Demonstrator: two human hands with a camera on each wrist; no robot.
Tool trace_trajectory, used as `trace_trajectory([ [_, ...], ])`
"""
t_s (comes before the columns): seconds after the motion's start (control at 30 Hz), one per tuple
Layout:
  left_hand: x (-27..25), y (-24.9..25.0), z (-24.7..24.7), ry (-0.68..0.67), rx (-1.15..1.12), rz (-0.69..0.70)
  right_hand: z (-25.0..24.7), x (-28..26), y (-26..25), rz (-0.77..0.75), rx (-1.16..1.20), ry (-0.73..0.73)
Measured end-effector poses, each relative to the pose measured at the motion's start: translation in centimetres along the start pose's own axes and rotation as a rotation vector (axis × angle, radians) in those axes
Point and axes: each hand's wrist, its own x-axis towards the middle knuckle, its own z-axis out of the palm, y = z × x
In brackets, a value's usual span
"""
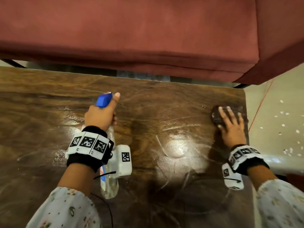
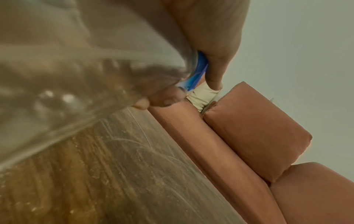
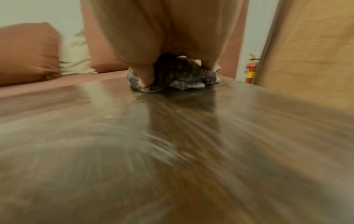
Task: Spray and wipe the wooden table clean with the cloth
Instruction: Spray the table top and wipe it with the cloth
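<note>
The dark wooden table (image 1: 148, 122) shows wet streaks and glare. My left hand (image 1: 100, 112) grips a clear spray bottle (image 1: 109, 183) with a blue nozzle (image 1: 104, 100), held tilted over the table's middle left; the thumb lies along the nozzle. In the left wrist view the bottle (image 2: 76, 75) fills the top left, with fingers (image 2: 210, 45) curled round its blue neck. My right hand (image 1: 230, 124) presses a dark crumpled cloth (image 1: 216, 117) flat near the table's far right corner, fingers spread. The right wrist view shows the cloth (image 3: 178, 78) under the palm, thumb (image 3: 145, 75) on its left side.
A red sofa (image 1: 131, 33) runs along the table's far edge, with cushions (image 2: 254, 133) on it. Pale floor (image 1: 276, 120) with white scraps lies to the right. A fire extinguisher (image 3: 250, 71) stands by a wooden door (image 3: 310, 45) beyond the table's corner.
</note>
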Motion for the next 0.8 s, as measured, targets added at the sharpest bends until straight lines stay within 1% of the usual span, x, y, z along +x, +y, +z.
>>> trace_trajectory([
  [0.07, -0.3, -0.4, 0.1, -0.011, 0.015, -0.003, -0.3, -3.2, 1.1, 0.116, 0.077, 0.072],
  [0.13, -0.6, -0.8, -0.1, -0.012, 0.021, -0.008, 0.7, -7.3, 0.5, 0.192, 0.084, 0.139],
  [0.2, -0.6, -1.4, -0.7, -0.009, 0.006, -0.011, 2.4, -10.6, -1.0, 0.283, 0.084, 0.145],
  [0.23, -0.5, -1.7, -1.0, -0.011, -0.005, -0.012, 2.9, -11.3, -2.2, 0.335, 0.098, 0.127],
  [0.3, -0.2, -2.4, -1.9, -0.009, -0.032, -0.019, 3.8, -10.7, -5.1, 0.399, 0.112, 0.068],
  [0.37, 0.1, -3.1, -2.7, 0.0, -0.036, -0.018, 4.4, -8.7, -8.9, 0.382, 0.094, 0.014],
  [0.43, 0.2, -3.7, -3.5, 0.012, -0.003, -0.015, 5.0, -6.7, -14.0, 0.296, 0.082, -0.012],
  [0.5, 0.4, -4.2, -4.1, 0.027, 0.022, -0.013, 5.7, -5.6, -19.6, 0.157, 0.085, -0.055],
  [0.57, 0.3, -4.7, -4.8, 0.036, 0.038, -0.017, 6.8, -6.1, -25.1, -0.003, 0.09, -0.145],
  [0.63, 0.2, -5.1, -5.3, 0.053, 0.063, -0.025, 8.2, -7.8, -29.3, -0.192, 0.09, -0.213],
  [0.7, 0.0, -5.2, -5.6, 0.075, 0.089, -0.013, 9.5, -9.6, -31.2, -0.353, 0.073, -0.302],
  [0.73, -0.2, -5.3, -5.7, 0.078, 0.096, -0.007, 9.9, -10.4, -31.1, -0.416, 0.051, -0.342],
  [0.8, -0.4, -5.1, -5.8, 0.068, 0.098, 0.001, 9.7, -11.5, -29.0, -0.504, 0.022, -0.362],
])
